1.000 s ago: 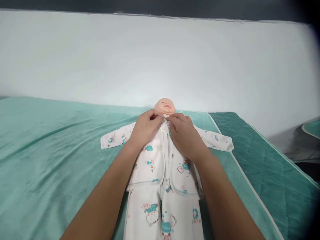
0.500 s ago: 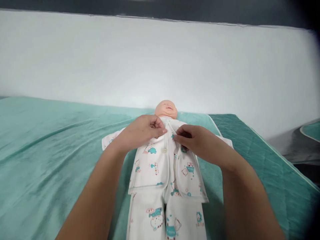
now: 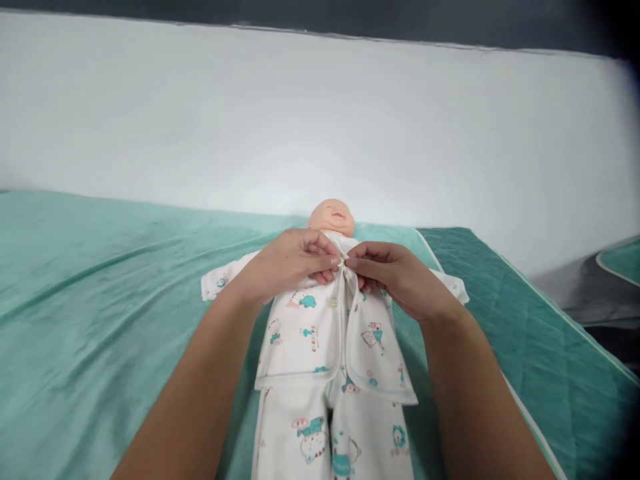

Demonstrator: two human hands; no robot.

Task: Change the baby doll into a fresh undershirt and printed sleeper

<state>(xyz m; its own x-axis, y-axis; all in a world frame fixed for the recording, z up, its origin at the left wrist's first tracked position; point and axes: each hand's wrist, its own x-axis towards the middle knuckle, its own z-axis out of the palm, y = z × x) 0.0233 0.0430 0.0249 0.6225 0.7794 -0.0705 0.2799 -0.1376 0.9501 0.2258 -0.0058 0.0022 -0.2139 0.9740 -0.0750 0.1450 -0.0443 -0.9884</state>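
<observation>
A baby doll (image 3: 332, 217) lies on its back, dressed in a white printed jacket (image 3: 295, 340) and matching trousers (image 3: 295, 433). At the upper chest, my left hand (image 3: 303, 260) pinches the jacket's front edge on the left side. My right hand (image 3: 393, 270) pinches the opposite front edge, and the two edges meet between my fingertips. Something small and pale, perhaps a button, shows there, partly hidden by the fingers. Lower on the left front panel sits a pale button (image 3: 334, 303). Below the hands the jacket's front hangs open.
Light green cloth (image 3: 125, 287) spreads under the doll, with folds at the left. A darker green quilted pad (image 3: 525, 320) lies to the right. Behind stands a white wall (image 3: 320, 120). Another green-topped surface (image 3: 623, 263) shows at the far right.
My right hand has moved left with the right front edge, up against my left fingertips. My left hand has shifted slightly right. The jacket's two edges have come together at the chest.
</observation>
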